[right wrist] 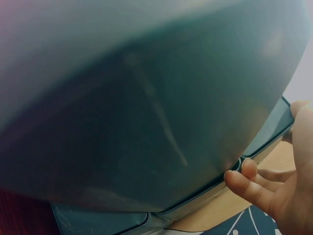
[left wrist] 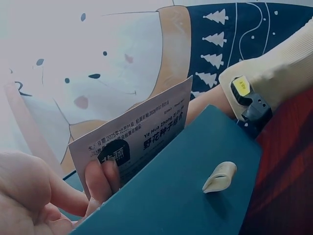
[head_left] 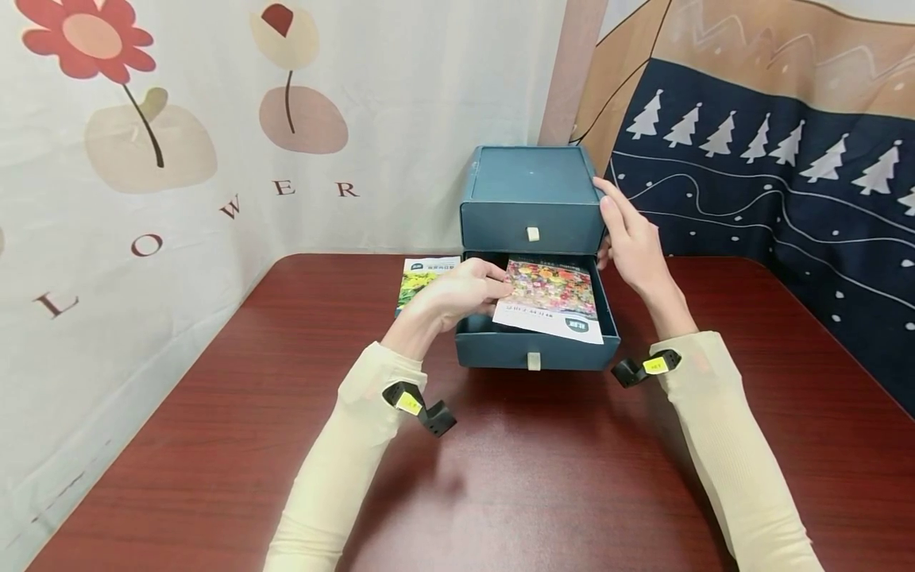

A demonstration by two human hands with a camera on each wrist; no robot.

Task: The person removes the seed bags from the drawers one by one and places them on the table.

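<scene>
A blue two-drawer box stands at the back of the table, its lower drawer pulled out and the upper one closed. My left hand pinches the edge of a flower seed packet, which lies tilted over the open drawer. In the left wrist view, the packet's printed white part rises behind the drawer front, with fingertips on it. My right hand rests against the box's right side, one finger up near the top edge. In the right wrist view, fingertips touch the box's edge.
Another packet with yellow flowers lies on the table left of the box, partly behind my left hand. The reddish-brown table meets a printed curtain at the back and a dark tree-patterned cloth at the right.
</scene>
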